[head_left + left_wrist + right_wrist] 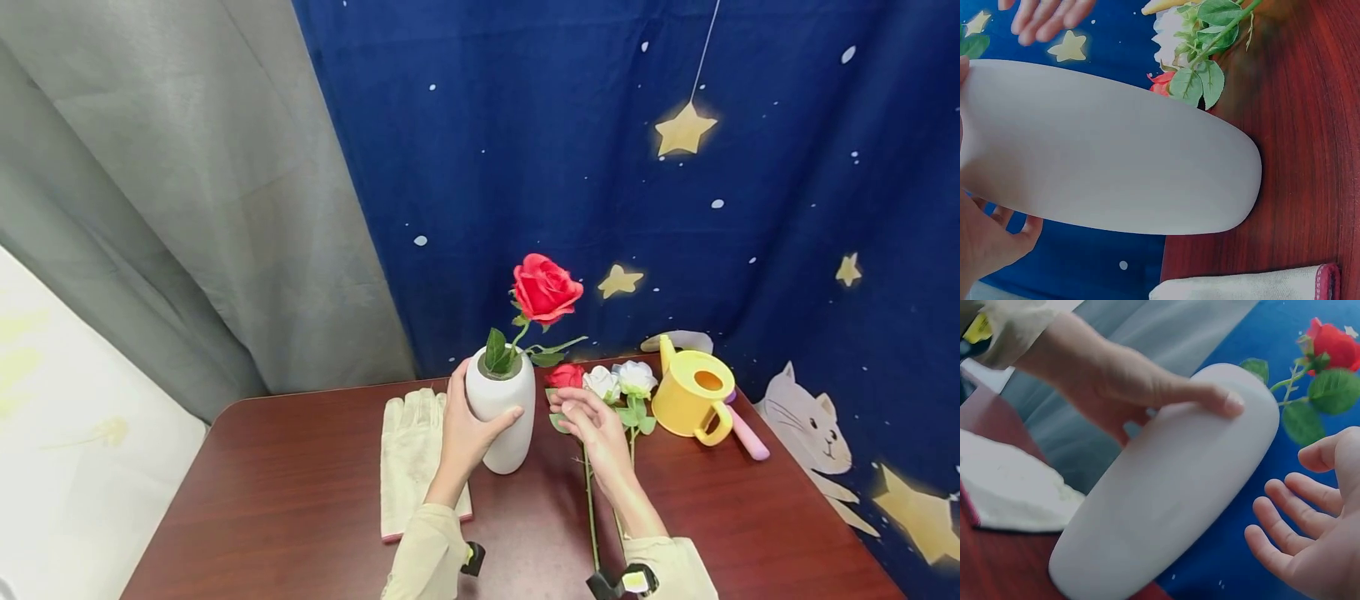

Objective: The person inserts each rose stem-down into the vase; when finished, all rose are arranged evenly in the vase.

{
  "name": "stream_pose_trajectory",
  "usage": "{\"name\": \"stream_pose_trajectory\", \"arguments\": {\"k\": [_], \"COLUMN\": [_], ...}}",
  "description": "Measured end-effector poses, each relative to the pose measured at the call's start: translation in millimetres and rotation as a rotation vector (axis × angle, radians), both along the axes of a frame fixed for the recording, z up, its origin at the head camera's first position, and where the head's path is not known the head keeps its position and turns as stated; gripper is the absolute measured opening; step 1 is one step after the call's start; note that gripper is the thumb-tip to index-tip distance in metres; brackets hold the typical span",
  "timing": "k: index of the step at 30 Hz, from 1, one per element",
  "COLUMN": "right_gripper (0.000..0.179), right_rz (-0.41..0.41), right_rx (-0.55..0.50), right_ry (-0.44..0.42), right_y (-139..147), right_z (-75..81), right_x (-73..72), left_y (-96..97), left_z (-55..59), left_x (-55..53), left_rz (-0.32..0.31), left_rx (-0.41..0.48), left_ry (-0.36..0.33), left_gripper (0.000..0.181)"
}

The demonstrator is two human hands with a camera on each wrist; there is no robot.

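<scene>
My left hand (467, 429) grips the upper part of a white vase (510, 425), thumb across its front and fingers round the far side. A single red rose (547, 289) with green leaves leans out of the vase's mouth to the right. Beside the vase, my right hand (596, 429) hovers with loosely bent fingers and holds nothing; the right wrist view shows its palm (1329, 550) facing the vase. Under and behind that hand lie another red rose (566, 377) and white roses (635, 379), their long stems running toward the front of the table.
A pair of pale work gloves (411, 458) with red hems lies left of the vase. At the back right stands a yellow watering can (690, 392), with a pink handle (747, 429) poking out beside it. Blue and grey curtains hang behind the brown table (300, 500).
</scene>
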State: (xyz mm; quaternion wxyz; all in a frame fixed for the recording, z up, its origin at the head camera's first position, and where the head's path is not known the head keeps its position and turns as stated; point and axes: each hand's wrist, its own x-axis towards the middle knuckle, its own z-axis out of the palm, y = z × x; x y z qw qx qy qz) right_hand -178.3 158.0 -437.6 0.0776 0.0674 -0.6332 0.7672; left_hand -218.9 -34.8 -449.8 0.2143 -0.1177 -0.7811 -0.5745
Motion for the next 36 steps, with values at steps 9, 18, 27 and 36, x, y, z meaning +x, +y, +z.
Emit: {"name": "stream_pose_trajectory", "arguments": {"k": [9, 18, 27, 36], "right_gripper": [0.033, 0.042, 0.044, 0.033], "right_rz": [-0.077, -0.069, -0.05, -0.095], "right_rx": [0.083, 0.215, 0.199, 0.245], "right_ry": [-0.223, -0.392, -0.416, -0.424], "right_y": [26, 45, 42, 41], "right_z": [-31.5, -60.8, -75.0, -77.6], "right_x": [-2.7, 1.9, -0.4, -3.3], "left_y": [0.3, 1.6, 0.8, -0.8], "left_z": [1.3, 4.1, -0.7, 0.4], "left_x": [-1.6, -1.8, 0.6, 1.1], "left_rz": [0.0, -0.002, -0.015, -0.005], "left_rx": [0.003, 0.011, 0.029, 0.025], "left_ry": [-0.027, -0.028, -0.04, -0.03], "left_gripper": [0.093, 0.093, 0.094, 0.093]}}
